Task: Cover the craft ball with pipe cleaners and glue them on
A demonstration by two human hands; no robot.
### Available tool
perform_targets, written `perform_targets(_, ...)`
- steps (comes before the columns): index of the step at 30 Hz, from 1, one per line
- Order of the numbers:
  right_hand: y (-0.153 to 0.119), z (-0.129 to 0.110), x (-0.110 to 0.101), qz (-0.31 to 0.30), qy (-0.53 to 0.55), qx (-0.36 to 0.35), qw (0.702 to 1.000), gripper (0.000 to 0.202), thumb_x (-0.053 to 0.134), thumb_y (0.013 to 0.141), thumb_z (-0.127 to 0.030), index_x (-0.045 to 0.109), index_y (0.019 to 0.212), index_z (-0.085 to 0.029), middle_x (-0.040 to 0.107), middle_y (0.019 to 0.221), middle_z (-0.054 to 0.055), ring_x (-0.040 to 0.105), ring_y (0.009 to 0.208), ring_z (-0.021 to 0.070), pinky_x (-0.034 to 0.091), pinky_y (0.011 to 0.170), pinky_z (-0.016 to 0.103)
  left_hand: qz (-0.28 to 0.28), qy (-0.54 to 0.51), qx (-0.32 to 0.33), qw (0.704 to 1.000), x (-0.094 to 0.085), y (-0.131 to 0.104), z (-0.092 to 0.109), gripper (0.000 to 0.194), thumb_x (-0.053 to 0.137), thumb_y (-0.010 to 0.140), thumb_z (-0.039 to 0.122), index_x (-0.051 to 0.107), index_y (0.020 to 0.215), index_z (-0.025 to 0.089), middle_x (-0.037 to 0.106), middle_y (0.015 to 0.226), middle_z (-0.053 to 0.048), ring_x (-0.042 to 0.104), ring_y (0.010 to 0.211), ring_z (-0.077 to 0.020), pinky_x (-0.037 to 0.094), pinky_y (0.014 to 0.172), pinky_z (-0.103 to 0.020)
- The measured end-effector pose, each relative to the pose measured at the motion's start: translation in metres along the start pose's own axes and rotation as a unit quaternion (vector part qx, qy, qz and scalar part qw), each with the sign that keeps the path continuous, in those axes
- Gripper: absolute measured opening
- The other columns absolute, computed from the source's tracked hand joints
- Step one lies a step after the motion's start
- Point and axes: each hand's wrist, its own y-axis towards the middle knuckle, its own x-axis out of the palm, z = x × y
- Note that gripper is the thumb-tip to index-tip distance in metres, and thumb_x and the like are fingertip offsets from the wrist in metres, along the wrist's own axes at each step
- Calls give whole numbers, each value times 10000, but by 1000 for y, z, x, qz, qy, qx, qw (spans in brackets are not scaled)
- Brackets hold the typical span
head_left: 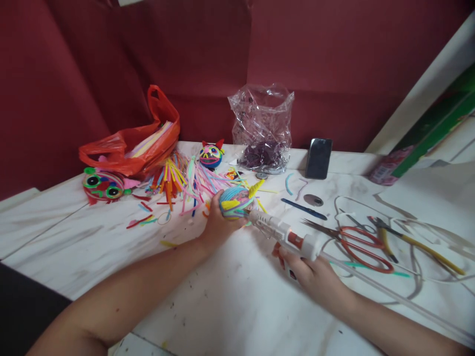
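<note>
My left hand (215, 221) is closed round a small ball (234, 201) wrapped in blue, pink and yellow fuzzy strips, with a yellow pointed piece (257, 188) sticking out at its upper right. In my right hand (309, 271) is a white hot glue gun (276, 228), gripped by its handle. Its nozzle points left and meets the right side of the ball; whether it touches cannot be made out. A long clear glue stick (393, 294) trails from the gun's rear across my right forearm. Bundles of coloured pipe cleaners (202, 185) lie just behind my left hand.
Orange-handled scissors (365, 247), yellow-handled pliers (426, 245) and a white cord lie at right. Behind stand a phone (318, 158), a clear plastic bag (262, 128) and a red bag (148, 143). Two decorated faces, one large (104, 185), one small (211, 155), sit left and centre.
</note>
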Motion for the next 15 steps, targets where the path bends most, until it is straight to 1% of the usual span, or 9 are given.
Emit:
perform_targets(3,0,1,1,7,3,8,1000,392,387,842,-484,550,609,-214,583,584,38,546,577,189,476,567,316,-21,33,4,999,-1,0,-2,965,824,508,237,322,1333,219,487,1280,-112,532,1154,-267,465,979,-430)
perform_targets(8,0,7,3,26,17,12,999,359,401,854,-460,578,676,-205,611,622,44,578,628,203,486,608,323,-28,31,-4,999,-2,1,-4,979,820,520,269,291,1343,236,476,1298,-112,523,1171,-263,450,988,-418)
perform_targets(12,1,9,4,37,26,19,999,350,401,872,-449,578,707,-196,637,672,47,590,656,198,480,615,311,-27,35,-7,999,-2,0,-2,952,812,527,259,315,1339,234,466,1317,-126,514,1181,-279,439,982,-426)
perform_targets(15,1,9,4,44,18,23,999,352,407,873,-457,572,700,-199,627,648,32,581,627,186,473,610,304,-21,48,-3,999,-2,-1,1,949,808,530,243,325,1347,229,482,1305,-129,519,1170,-283,434,976,-413)
